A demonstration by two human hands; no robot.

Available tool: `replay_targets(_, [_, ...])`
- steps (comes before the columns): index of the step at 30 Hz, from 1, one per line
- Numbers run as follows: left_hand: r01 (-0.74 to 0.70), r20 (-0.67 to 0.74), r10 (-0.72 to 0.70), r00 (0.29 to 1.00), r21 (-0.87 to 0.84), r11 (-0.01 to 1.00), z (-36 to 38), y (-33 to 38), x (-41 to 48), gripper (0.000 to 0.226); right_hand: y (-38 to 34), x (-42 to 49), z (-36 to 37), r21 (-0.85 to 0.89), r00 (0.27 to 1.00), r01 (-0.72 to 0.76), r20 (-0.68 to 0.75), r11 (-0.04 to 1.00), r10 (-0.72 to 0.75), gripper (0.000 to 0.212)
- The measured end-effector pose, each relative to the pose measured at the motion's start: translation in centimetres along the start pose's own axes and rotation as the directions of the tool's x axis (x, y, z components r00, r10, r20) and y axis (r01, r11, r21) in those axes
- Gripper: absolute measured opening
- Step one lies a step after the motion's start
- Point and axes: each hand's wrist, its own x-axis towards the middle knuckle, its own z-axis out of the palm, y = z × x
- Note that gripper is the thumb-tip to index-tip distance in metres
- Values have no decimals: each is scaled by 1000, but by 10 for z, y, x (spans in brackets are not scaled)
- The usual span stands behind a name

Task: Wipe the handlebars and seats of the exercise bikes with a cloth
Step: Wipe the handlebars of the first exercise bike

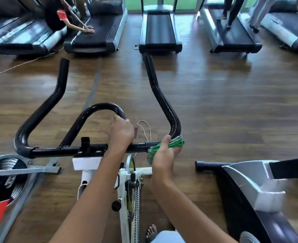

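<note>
A white exercise bike [86,172] stands right in front of me with black handlebars [44,106] spreading left and right and a centre loop. My left hand [121,133] grips the right end of the centre loop where it meets the crossbar. My right hand [164,155] holds a green cloth [176,143] wrapped around the crossbar at the lower bend of the right handlebar arm. The bike's seat is out of view.
A second machine with a black flywheel and red panel [6,181] sits at the left. A grey and black machine [250,183] is at the right. Several treadmills [160,32] line the far side across brown wooden floor, with people on or beside them.
</note>
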Motion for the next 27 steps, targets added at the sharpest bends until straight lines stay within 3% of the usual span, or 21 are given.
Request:
replay_targets(3, [-9,3,9,1000,26,1000,1,-2,-1,37,-7,17,-4,40,995,38,-96,998,-34,58])
replay_targets(5, [-16,8,16,1000,34,999,0,0,-5,38,-11,25,0,75,987,47,-157,996,-34,58])
replay_targets(8, [-16,24,15,1000,12,1000,-3,1,-6,37,9,-5,22,110,992,-5,-125,994,19,81])
replay_targets(12, [-5,81,11,997,-65,998,-8,4,-8,32,7,0,19,133,986,-6,-164,991,28,41])
replay_targets(14, [-10,95,17,995,-73,997,-9,6,-13,33,-1,7,14,122,979,31,-204,992,-6,45])
replay_targets(17, [-34,71,34,997,-5,999,-9,7,-17,31,7,-13,18,39,991,36,-130,999,-31,53])
replay_targets(21, [-12,107,17,994,-52,999,-11,4,-15,37,-17,-7,-8,-59,1000,19,-21,998,-21,31])
replay_targets(23, [-11,123,22,992,-85,996,-12,6,-15,42,-37,14,-22,-163,996,84,55,983,-76,33])
replay_targets(27, [11,98,-7,995,-46,999,-10,7,-16,44,-71,56,-32,-492,965,221,235,842,-116,35])
